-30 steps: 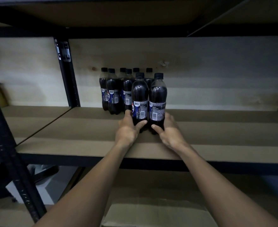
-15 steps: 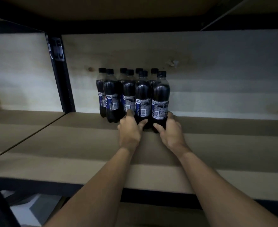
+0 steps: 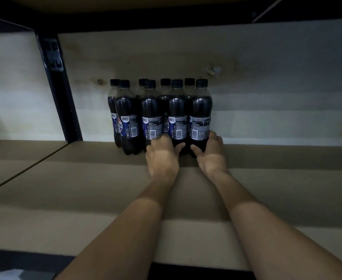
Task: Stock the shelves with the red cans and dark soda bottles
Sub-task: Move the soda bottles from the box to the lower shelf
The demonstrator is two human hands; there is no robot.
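Several dark soda bottles with black caps and blue labels stand in two rows at the back of the brown shelf board (image 3: pixel 85 178), against the pale wall. My left hand (image 3: pixel 162 156) grips the base of one front-row bottle (image 3: pixel 177 116). Beside it, my right hand (image 3: pixel 210 154) grips the base of the rightmost front bottle (image 3: pixel 201 114). Both bottles stand upright on the shelf, level with the rest of the front row. No red cans are in view.
A black metal upright (image 3: pixel 59 87) stands left of the bottles and divides the shelf from the bay on the left. The upper shelf (image 3: pixel 166 9) hangs close overhead. Bare shelf board stretches to the right of the bottles and in front of them.
Both hands have pushed their two bottles back along the shelf until they stand in line with the other front bottles. The camera has moved closer in.
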